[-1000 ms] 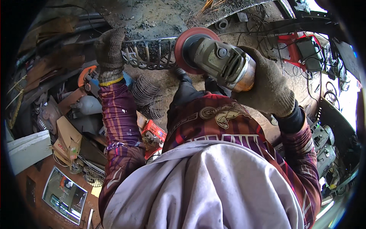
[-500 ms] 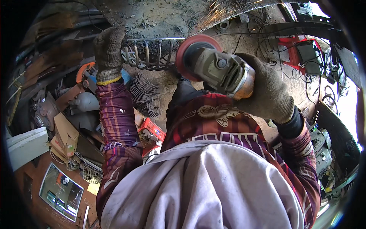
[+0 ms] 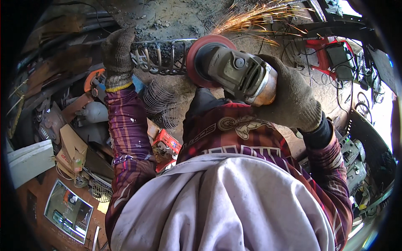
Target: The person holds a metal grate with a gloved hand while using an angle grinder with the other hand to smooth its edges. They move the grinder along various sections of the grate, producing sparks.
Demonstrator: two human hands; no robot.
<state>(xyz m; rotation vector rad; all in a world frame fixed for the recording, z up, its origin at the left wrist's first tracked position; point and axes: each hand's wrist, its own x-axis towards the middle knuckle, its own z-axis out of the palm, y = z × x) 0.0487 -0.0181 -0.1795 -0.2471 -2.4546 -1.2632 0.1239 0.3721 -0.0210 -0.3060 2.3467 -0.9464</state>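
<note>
An angle grinder (image 3: 239,74) is in my right hand (image 3: 293,95), whose gloved fingers wrap round its body. The grinder's reddish disc (image 3: 193,62) is against the right part of a barred metal frame (image 3: 159,55). Orange sparks (image 3: 255,21) fly from there toward the upper right. At the frame's left end my left hand (image 3: 118,54), in a grey knit glove with a yellow cuff edge, is closed round it; the fingertips are hidden. The frame lies along the near edge of a worktop (image 3: 167,19) strewn with dark grit.
A coil of thin wire (image 3: 158,98) lies below the frame, near a red box (image 3: 166,145). Cardboard (image 3: 72,150) and a grey cylinder (image 3: 93,112) crowd the left. To the right are a red plastic stool (image 3: 320,56), loose cables and a metal motor-like part (image 3: 354,161).
The grinder has shifted slightly left and up along the frame. Its spray of sparks has become much larger and reaches further right. My left hand stays nearly in place.
</note>
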